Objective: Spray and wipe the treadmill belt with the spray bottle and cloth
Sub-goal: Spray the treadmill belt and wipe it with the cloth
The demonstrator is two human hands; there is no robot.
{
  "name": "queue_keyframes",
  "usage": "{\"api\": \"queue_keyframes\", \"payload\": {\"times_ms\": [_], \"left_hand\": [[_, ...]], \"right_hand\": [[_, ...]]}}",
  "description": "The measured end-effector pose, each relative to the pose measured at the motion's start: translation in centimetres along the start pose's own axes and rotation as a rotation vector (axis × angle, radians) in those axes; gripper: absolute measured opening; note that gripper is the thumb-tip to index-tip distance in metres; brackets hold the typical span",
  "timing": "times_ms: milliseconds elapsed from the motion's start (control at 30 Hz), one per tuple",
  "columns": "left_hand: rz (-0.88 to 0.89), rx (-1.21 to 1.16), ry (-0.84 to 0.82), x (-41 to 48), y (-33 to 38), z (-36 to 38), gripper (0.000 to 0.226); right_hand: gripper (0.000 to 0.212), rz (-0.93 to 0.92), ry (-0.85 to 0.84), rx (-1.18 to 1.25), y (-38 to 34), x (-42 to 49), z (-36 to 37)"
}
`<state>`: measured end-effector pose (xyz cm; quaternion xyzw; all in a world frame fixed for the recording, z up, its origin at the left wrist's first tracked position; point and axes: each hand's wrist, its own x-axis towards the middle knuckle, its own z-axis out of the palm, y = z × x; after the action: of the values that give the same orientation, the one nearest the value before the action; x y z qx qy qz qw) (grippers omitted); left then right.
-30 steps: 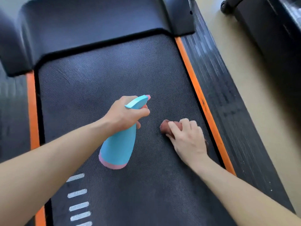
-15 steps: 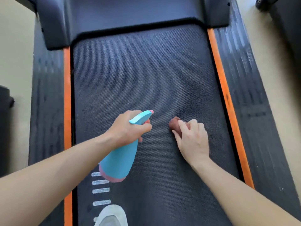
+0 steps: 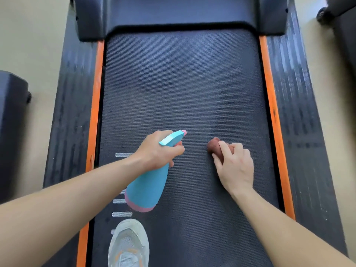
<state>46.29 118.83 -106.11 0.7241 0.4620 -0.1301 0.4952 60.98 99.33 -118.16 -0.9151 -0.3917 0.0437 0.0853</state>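
The dark textured treadmill belt [image 3: 181,89] fills the middle of the view between two orange side strips. My left hand [image 3: 156,151] grips the neck of a light blue spray bottle [image 3: 148,187] with a pink base and pink nozzle tip, held tilted above the belt, nozzle pointing forward. My right hand [image 3: 234,166] holds a bunched reddish-brown cloth [image 3: 213,145] against the belt, right of the bottle. Only the cloth's front end shows past my fingers.
A grey sneaker [image 3: 128,245] stands on the belt's near left part beside white dash marks [image 3: 122,213]. The black motor cover [image 3: 181,14] closes the belt's far end. Black side rails [image 3: 300,112] flank it. Dark equipment sits on the beige floor at left [image 3: 11,128] and top right [image 3: 342,18].
The view has swung left and pulled back, bringing the left rail, floor and sneaker into sight. Both hands keep their grips, with bottle and cloth in nearly the same places on the belt.
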Motion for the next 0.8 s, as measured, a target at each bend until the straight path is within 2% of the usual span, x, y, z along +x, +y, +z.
{"api": "queue_keyframes", "payload": {"times_ms": [200, 433, 800], "left_hand": [[0.037, 0.027, 0.032, 0.8, 1.5, 0.6, 0.014], [-0.030, 0.152, 0.069, 0.5, 1.2, 1.2, 0.027], [-0.106, 0.070, 0.128, -1.0, -2.7, -0.8, 0.025]], "right_hand": [[0.045, 0.082, -0.057, 0.030, -0.3, -2.6, -0.3], [0.045, 0.077, -0.034, 0.053, -0.3, -2.5, -0.1], [0.049, 0.071, 0.043, 0.141, -1.6, -2.4, 0.3]]}}
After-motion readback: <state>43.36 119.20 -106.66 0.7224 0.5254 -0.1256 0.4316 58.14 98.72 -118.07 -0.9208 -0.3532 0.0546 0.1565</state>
